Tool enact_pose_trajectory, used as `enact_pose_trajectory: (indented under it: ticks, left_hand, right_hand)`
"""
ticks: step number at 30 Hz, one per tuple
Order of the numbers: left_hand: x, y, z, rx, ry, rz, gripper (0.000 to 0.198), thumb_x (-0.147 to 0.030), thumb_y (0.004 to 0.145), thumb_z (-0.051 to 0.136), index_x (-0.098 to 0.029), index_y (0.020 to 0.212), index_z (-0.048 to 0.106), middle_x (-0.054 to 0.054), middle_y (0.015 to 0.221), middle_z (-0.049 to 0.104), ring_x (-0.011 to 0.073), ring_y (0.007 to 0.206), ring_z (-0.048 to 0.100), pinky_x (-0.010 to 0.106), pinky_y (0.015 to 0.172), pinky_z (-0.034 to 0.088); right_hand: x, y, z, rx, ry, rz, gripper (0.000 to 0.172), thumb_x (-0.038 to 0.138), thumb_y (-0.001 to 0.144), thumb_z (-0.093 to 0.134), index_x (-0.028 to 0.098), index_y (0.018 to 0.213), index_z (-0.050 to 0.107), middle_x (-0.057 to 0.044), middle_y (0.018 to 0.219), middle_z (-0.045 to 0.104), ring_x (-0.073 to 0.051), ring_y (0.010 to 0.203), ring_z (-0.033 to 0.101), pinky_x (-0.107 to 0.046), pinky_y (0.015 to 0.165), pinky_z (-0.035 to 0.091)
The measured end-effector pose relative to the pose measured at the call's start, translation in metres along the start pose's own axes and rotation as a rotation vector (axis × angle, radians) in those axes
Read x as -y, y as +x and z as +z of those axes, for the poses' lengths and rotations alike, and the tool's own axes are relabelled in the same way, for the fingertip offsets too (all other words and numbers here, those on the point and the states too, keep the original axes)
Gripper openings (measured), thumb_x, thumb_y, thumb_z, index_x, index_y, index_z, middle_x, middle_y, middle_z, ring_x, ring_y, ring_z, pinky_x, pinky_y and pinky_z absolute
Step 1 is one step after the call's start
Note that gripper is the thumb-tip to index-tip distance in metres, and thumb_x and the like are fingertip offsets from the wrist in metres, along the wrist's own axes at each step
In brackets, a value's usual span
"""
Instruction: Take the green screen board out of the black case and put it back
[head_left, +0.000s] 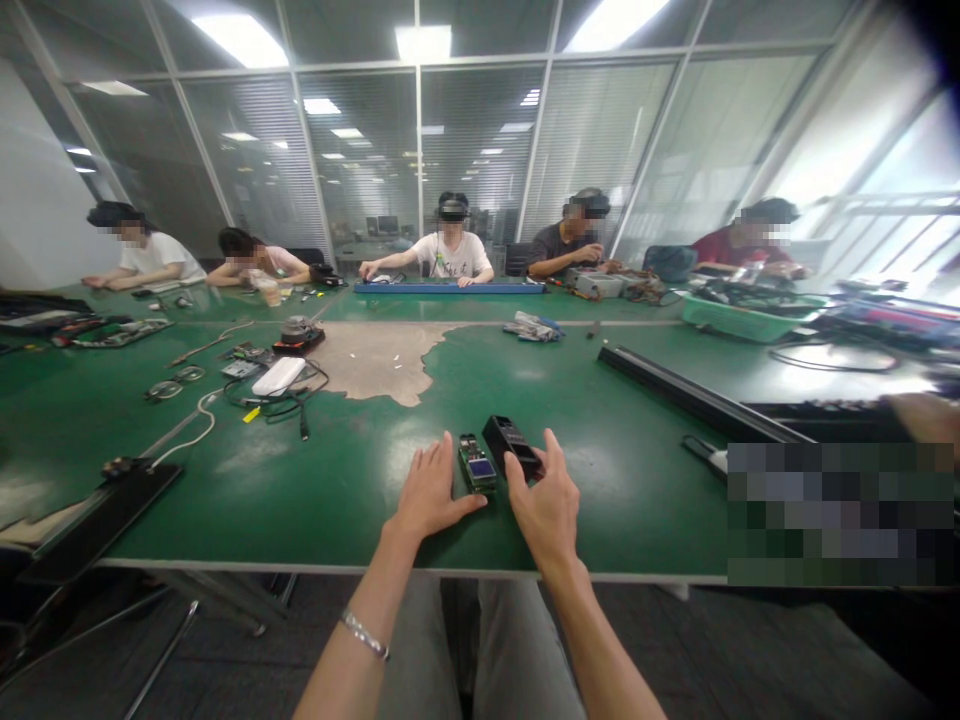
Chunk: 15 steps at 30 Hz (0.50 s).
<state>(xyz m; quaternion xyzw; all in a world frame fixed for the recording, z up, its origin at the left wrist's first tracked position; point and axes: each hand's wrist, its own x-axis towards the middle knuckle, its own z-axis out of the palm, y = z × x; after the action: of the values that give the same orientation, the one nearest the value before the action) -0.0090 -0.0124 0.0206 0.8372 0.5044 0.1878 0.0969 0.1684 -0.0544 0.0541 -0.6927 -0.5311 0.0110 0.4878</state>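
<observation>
My left hand rests on the green table, fingers stretched out and thumb spread towards the near end of a small circuit board. That board is green with a dark blue display, and lies face up between my hands. To its right is a black plastic housing with window-like cutouts, lying at a slant. My right hand is around the near end of this housing, thumb on its left side and fingers on its right.
Left of centre lie a white device with cables and a black-orange part. A long black bar and a green basket are on the right. Gloves lie ahead. Several people sit across; another person's hand is at far right.
</observation>
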Motion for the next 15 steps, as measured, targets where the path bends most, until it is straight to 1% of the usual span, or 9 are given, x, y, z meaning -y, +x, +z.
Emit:
enact_pose_trajectory:
  ticks: [3, 6, 10, 15]
  left_hand:
    - [0.001, 0.0, 0.002, -0.024, -0.035, 0.002, 0.114, -0.073, 0.078, 0.055, -0.01, 0.153, -0.003, 0.02, 0.159, 0.018, 0.0344, 0.146, 0.021, 0.052, 0.118, 0.015]
    - [0.001, 0.0, 0.003, -0.044, -0.076, -0.004, 0.117, -0.068, 0.077, 0.058, -0.01, 0.153, -0.01, 0.02, 0.159, 0.02, 0.0341, 0.145, 0.023, 0.053, 0.118, 0.016]
    - [0.002, -0.001, 0.003, -0.064, -0.107, 0.005, 0.119, -0.062, 0.078, 0.061, -0.01, 0.151, -0.017, 0.02, 0.158, 0.022, 0.0327, 0.145, 0.024, 0.053, 0.118, 0.015]
    - [0.004, -0.001, 0.005, -0.068, -0.112, 0.024, 0.116, -0.056, 0.079, 0.061, -0.011, 0.151, -0.018, 0.02, 0.159, 0.02, 0.0321, 0.145, 0.023, 0.053, 0.119, 0.014]
  right_hand:
    - [0.019, 0.0, 0.002, 0.029, 0.021, -0.041, 0.073, 0.048, 0.088, 0.052, 0.011, 0.148, 0.032, -0.016, 0.115, 0.067, -0.027, 0.102, 0.062, -0.042, 0.09, 0.048]
    - [0.029, -0.004, 0.01, 0.072, 0.001, -0.061, 0.073, 0.046, 0.088, 0.052, 0.008, 0.147, 0.032, -0.019, 0.117, 0.066, -0.029, 0.103, 0.062, -0.044, 0.089, 0.048]
    - [0.032, -0.01, 0.021, 0.101, -0.032, -0.1, 0.071, 0.045, 0.089, 0.05, 0.007, 0.147, 0.032, -0.02, 0.124, 0.063, -0.03, 0.103, 0.061, -0.045, 0.089, 0.049]
    - [0.029, -0.015, 0.026, 0.104, -0.082, -0.166, 0.07, 0.042, 0.09, 0.049, 0.008, 0.148, 0.03, -0.02, 0.127, 0.061, -0.03, 0.102, 0.061, -0.045, 0.087, 0.049]
